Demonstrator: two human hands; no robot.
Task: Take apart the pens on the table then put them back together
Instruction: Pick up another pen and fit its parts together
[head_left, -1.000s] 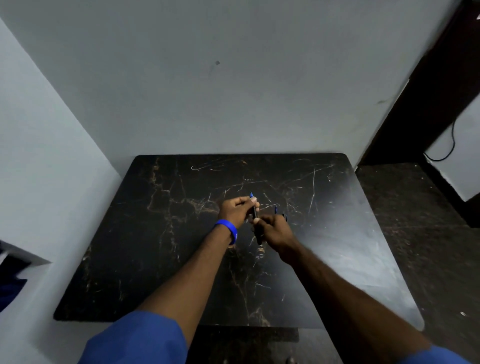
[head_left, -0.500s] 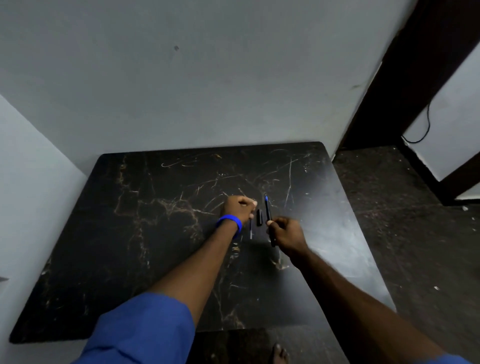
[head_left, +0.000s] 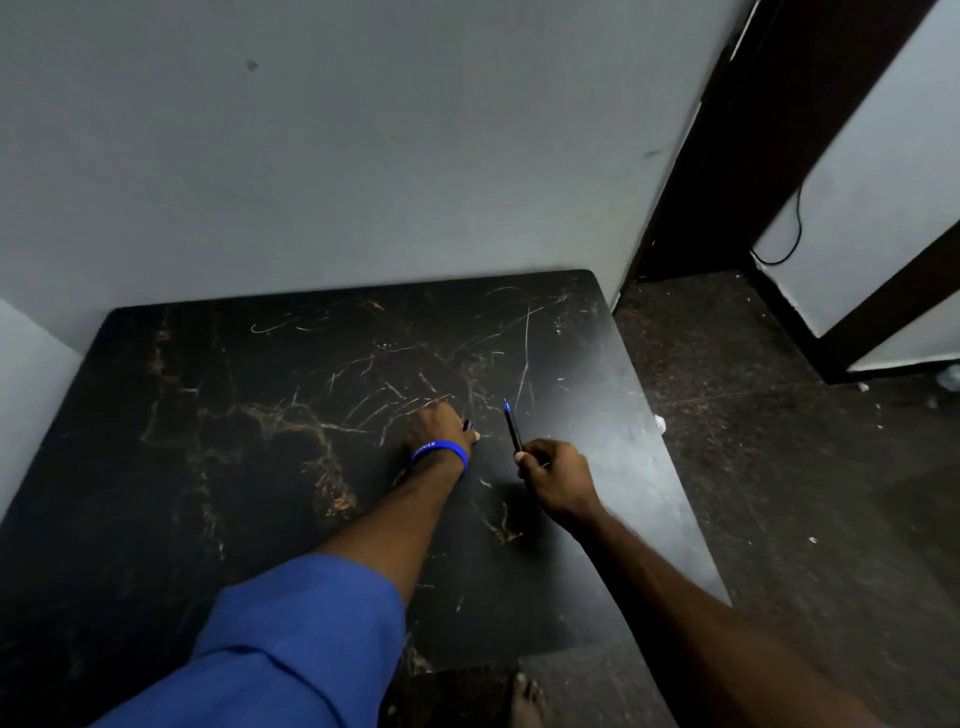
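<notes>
Mid-disassembly, I'd judge: the right hand (head_left: 558, 480) pinches a slim black blue-tipped pen (head_left: 512, 427) pointing toward eleven o'clock, while the left hand (head_left: 436, 422) is curled around a small dark pen piece (head_left: 468, 425) that probably needs setting down next.

Right hand (head_left: 558, 480) grips pen (head_left: 512, 427), tip up, over table (head_left: 208, 467). Left hand (head_left: 439, 426), just left of pen, pinches small black piece (head_left: 468, 425).

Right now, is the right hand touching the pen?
Touching. The head view shows the right hand with its fingers closed around the lower end of the pen, whose blue tip points up and away.
</notes>
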